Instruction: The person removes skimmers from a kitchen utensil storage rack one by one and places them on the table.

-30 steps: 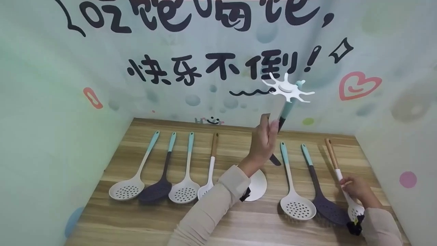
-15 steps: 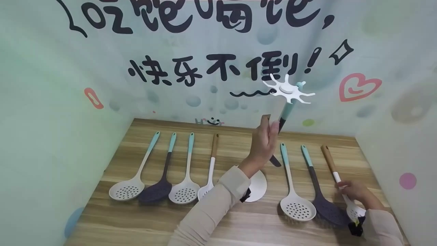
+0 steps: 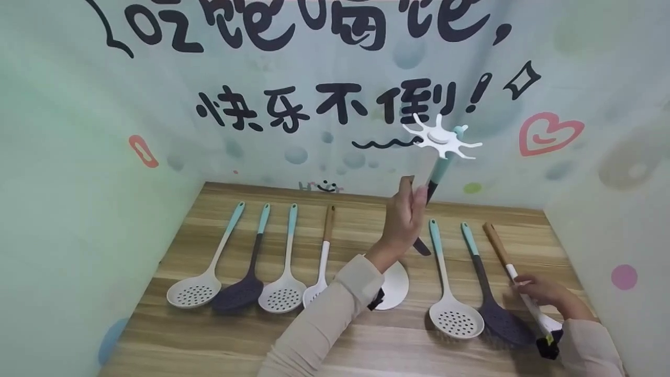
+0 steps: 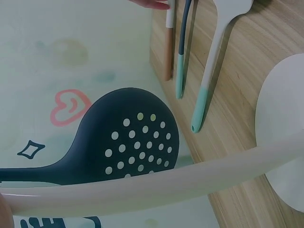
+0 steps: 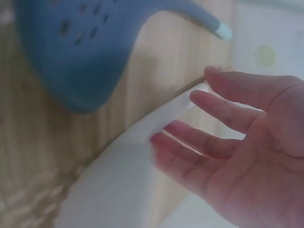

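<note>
In the head view my left hand (image 3: 404,214) grips the post of a white utensil stand (image 3: 442,137) just below its star-shaped hook top. The stand's round base (image 3: 397,287) is partly behind the sleeve. From the hooks hangs a dark skimmer with a mint handle (image 3: 442,170); its perforated head (image 4: 135,130) shows in the left wrist view behind the pale post (image 4: 142,190). At right, the fingertips of my right hand (image 3: 547,293) touch the white shaft of a wooden-handled skimmer (image 3: 497,243), fingers mostly extended (image 5: 247,147). Its head is partly hidden by the wrist.
Left of the stand lie a cream skimmer (image 3: 194,291), a dark one (image 3: 239,293), another cream one (image 3: 282,296) and a wooden-handled white one (image 3: 328,222). Between stand and right hand lie a cream skimmer (image 3: 457,319) and a dark one (image 3: 505,322). A printed cloth wall (image 3: 335,68) rises behind.
The wooden-handled skimmer under my right hand has shifted, its handle end swinging left toward the dark skimmer. My right hand has dropped slightly. My left hand and the stand have stayed put.
</note>
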`<state>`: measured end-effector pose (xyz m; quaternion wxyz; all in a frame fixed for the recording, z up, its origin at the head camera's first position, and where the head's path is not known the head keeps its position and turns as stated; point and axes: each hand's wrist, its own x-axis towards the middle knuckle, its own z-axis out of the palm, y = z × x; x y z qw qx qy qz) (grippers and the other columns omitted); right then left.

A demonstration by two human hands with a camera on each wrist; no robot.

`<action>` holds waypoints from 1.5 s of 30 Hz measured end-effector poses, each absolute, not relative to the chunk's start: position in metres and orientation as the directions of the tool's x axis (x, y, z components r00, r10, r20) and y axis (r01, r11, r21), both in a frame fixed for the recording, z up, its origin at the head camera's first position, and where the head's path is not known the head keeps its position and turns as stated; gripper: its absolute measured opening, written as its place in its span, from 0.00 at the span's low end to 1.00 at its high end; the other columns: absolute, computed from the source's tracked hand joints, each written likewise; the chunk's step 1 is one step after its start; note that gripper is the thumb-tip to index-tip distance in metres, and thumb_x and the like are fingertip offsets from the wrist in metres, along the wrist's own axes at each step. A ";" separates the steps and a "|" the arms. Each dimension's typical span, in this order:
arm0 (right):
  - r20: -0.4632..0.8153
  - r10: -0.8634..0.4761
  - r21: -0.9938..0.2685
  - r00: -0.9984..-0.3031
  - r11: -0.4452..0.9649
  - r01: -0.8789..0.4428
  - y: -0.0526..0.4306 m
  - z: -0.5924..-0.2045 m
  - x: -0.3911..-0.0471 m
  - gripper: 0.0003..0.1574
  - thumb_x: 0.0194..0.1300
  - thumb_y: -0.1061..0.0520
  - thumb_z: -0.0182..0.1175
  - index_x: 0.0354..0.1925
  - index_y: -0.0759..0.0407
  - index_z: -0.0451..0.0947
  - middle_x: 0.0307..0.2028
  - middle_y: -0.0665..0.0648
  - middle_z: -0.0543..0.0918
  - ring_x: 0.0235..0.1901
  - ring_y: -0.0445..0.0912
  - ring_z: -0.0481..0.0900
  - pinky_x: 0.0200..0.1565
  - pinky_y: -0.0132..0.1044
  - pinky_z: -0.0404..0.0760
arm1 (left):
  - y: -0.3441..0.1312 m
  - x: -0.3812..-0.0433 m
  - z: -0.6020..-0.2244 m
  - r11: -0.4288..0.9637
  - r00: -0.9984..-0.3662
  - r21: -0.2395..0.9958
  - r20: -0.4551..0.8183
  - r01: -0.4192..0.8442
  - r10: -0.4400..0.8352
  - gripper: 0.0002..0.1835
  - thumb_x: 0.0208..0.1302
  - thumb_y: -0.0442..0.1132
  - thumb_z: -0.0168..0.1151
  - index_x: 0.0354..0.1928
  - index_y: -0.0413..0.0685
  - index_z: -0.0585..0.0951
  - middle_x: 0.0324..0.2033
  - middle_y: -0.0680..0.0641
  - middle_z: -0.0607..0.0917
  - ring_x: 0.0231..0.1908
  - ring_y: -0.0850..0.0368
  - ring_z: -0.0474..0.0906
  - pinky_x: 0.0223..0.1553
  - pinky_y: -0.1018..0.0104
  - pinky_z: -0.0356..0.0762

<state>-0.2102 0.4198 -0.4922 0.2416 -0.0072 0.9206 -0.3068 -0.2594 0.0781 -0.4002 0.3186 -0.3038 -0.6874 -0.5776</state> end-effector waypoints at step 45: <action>0.364 -0.279 -0.776 -0.889 0.437 -0.455 0.206 -0.401 -0.208 0.35 0.69 0.64 0.48 0.70 0.61 0.48 0.64 0.68 0.64 0.64 0.60 0.64 0.60 0.49 0.68 | 0.078 -0.260 -0.400 0.225 -0.614 0.592 0.789 0.774 0.034 0.30 0.72 0.58 0.27 0.43 0.36 0.67 0.18 0.48 0.71 0.18 0.65 0.63 0.19 0.79 0.59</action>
